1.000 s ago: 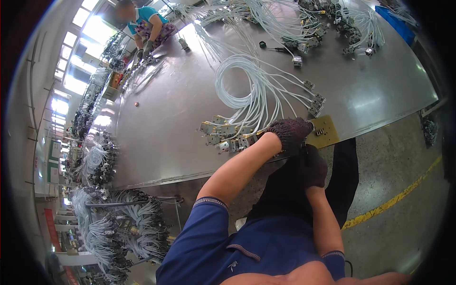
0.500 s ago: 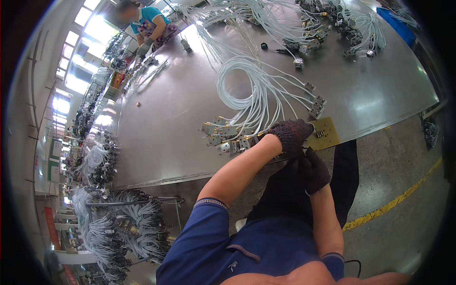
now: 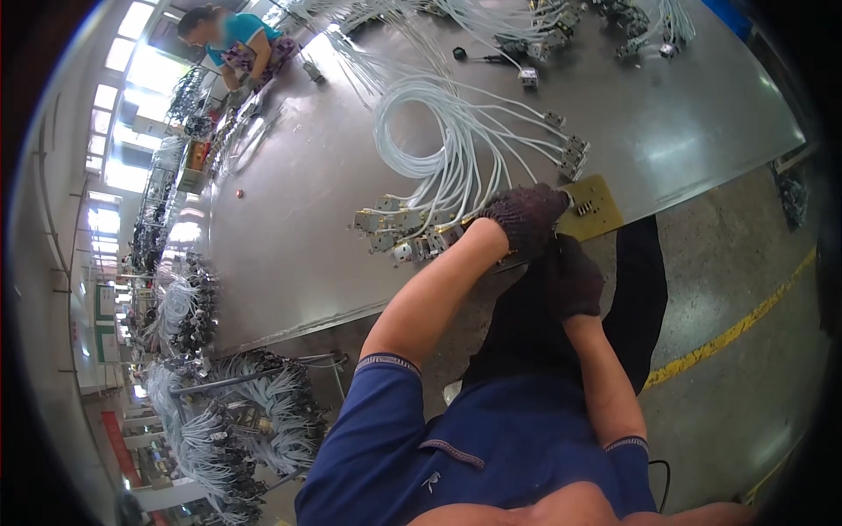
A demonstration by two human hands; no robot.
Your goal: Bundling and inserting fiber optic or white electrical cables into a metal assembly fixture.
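My left hand (image 3: pixel 526 219), in a dark knit glove, is closed at the near edge of the grey metal table (image 3: pixel 289 219). It sits where the white cable harness (image 3: pixel 447 140) runs down from its coil. A yellowish flat board (image 3: pixel 596 206) lies right beside that hand. A row of small connector blocks (image 3: pixel 395 232) on the cable ends lies just left of it. My right hand (image 3: pixel 574 279), also gloved, is curled just below the table edge under the left hand; what it holds is hidden.
More white harnesses and connectors (image 3: pixel 561 26) lie along the far side of the table. A person in a teal top (image 3: pixel 237 39) works at the far left corner. Racks of hanging cable bundles (image 3: pixel 228 421) stand to my left. A yellow line (image 3: pixel 728 337) crosses the concrete floor.
My right hand has risen a little toward the table edge, closer under my left hand. The left hand stays at the cable ends.
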